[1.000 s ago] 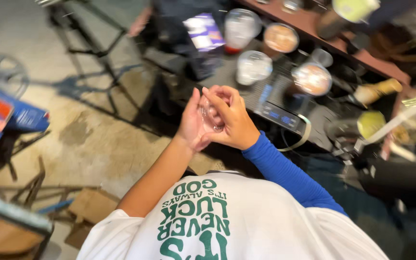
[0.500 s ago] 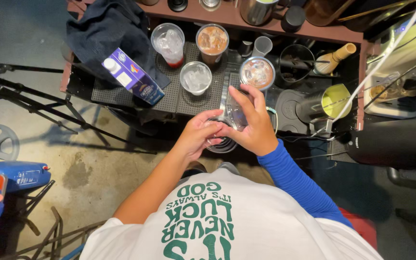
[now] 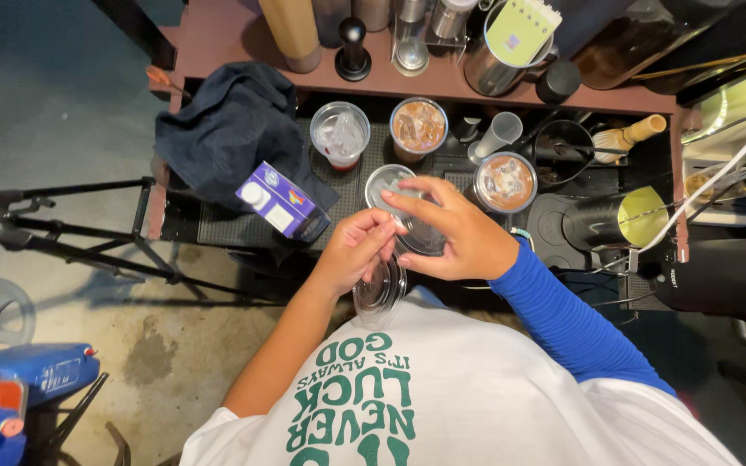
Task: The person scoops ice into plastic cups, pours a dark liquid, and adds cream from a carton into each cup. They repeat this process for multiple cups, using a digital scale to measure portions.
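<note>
Down at the near edge of the dark tabletop (image 3: 218, 226), both hands are busy with clear plastic lids. The left hand (image 3: 357, 250) is closed around a stack of clear lids (image 3: 380, 289), which hangs below its fingers just above the white shirt. The right hand (image 3: 458, 235), in a blue sleeve, pinches a single clear lid (image 3: 420, 237) by its rim; this lid sits between the two hands, touching the left fingertips.

Just behind the hands stands an uncovered cup of ice (image 3: 388, 183), partly hidden by the right fingers. Farther back are a cup with ice and red liquid (image 3: 340, 134) and an iced coffee cup (image 3: 419, 128); another iced coffee cup (image 3: 504, 182) stands just beside the right hand. A purple carton (image 3: 282, 201) lies tilted to the left, near the left wrist, with a dark cloth (image 3: 230, 129) bunched behind it. A bamboo whisk (image 3: 632, 135) and a black tumbler with a yellow inside (image 3: 619, 220) lie off to the right. A tripod (image 3: 45, 229) stands on the floor to the left.
</note>
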